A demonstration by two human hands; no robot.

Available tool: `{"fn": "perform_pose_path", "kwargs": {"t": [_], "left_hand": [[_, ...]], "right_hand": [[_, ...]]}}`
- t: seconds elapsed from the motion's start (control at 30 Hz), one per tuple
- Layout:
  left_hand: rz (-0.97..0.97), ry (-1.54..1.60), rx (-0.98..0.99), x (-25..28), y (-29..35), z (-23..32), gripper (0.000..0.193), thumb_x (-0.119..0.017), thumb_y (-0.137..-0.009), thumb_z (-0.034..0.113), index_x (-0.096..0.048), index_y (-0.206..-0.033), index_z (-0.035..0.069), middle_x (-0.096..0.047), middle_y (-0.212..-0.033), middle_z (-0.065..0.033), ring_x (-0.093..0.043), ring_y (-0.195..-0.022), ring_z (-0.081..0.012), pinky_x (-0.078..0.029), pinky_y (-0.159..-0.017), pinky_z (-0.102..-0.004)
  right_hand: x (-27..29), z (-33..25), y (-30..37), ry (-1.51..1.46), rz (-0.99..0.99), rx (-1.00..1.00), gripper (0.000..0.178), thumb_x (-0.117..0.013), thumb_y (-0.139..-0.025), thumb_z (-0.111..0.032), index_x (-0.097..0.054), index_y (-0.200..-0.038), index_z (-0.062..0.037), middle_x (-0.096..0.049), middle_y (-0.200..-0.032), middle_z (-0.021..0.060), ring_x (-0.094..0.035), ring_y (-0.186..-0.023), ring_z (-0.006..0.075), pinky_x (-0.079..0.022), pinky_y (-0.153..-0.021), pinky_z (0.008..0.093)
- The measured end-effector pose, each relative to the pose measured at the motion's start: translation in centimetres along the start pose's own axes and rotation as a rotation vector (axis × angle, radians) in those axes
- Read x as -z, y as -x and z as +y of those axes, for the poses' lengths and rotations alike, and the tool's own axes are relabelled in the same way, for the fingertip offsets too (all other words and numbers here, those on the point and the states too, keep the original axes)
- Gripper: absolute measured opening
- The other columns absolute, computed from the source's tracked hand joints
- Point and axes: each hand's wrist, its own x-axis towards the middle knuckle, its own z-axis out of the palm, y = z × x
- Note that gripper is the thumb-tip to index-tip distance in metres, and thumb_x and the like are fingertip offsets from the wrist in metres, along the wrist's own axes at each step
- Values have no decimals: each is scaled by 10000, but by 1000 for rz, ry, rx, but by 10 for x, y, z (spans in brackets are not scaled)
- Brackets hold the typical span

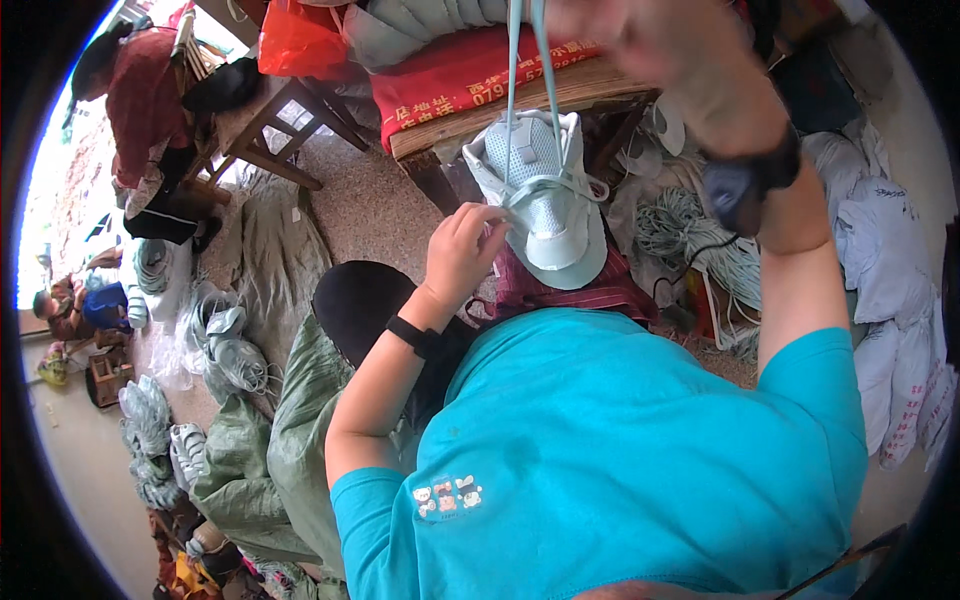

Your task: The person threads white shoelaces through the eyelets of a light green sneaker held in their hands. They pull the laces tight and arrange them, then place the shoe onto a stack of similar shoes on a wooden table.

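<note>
Clock centred on the shoe, 12 at the upper edge of the head view.

Shoe (545,225): pale, toe toward 6, opening toward 12; over the maroon cloth (632,297) at the lap. Pale green laces (513,90) cross its tongue; two strands run up past 12, out of view.

Left hand (463,248): at 8 to 9, fingers bent at the shoe's side, beside the crossed lace. Pinch on lace not clear; cannot tell. Dark wristband (415,338) on this arm.

Right hand (640,50): at 1, raised, motion-blurred, close to the upper strands. Cannot tell whether it grips them.

Surroundings: wooden bench (505,108) at 12, just beyond the shoe; red printed cloth (408,100) between 10 and 11. Bundle of pale cords (690,225) at 3, white sacks (890,260) farther out. Green sack (315,450) between 7 and 8. Wooden stool (265,125) between 9 and 10; beyond it, a person in dark red (148,95).
</note>
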Motion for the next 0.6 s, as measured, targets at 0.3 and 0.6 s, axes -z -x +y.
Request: {"fn": "perform_pose_path", "kwargs": {"t": [0.3, 0.6], "left_hand": [[24, -44, -216, -3, -22, 0, 206, -720, -789, 59, -584, -944, 63, -578, -797, -80, -601, -652, -201, -484, -575, -304], [270, 355, 160, -6, -18, -3, 147, -651, -802, -15, -576, -917, 38, -551, -802, -100, -576, -646, -218, -480, -590, -314]], "right_hand": [[1, -94, 14, 240, 270, 487, 168, -536, -976, -177, -589, -956, -19, -617, -736, 28, -528, -531, 56, -396, -458, 196], [-6, -112, 34, 468, 434, 664, 181, -509, -989, -172, -575, -947, -8, -625, -742, 49, -568, -575, 100, -437, -511, 233]]}}
